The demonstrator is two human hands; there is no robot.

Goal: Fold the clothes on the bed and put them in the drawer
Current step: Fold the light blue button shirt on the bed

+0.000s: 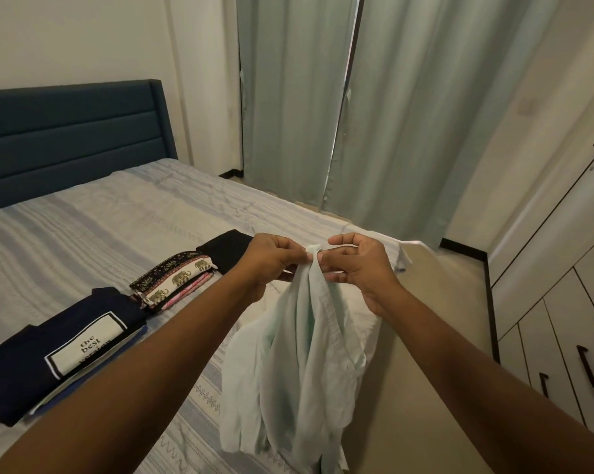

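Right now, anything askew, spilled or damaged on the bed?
Nothing spilled or damaged. The navy pile, elephant-print pile and black pile lie folded in a row on the bed. Unfolded: the mint shirt, hanging bunched, pinched by left hand and right hand, and a rumpled white garment at the bed's corner.

Both hands pinch the top of a pale mint shirt (302,343), left hand (271,261) beside right hand (359,265), above the striped bed (101,220), where folded clothes (66,350) lie.
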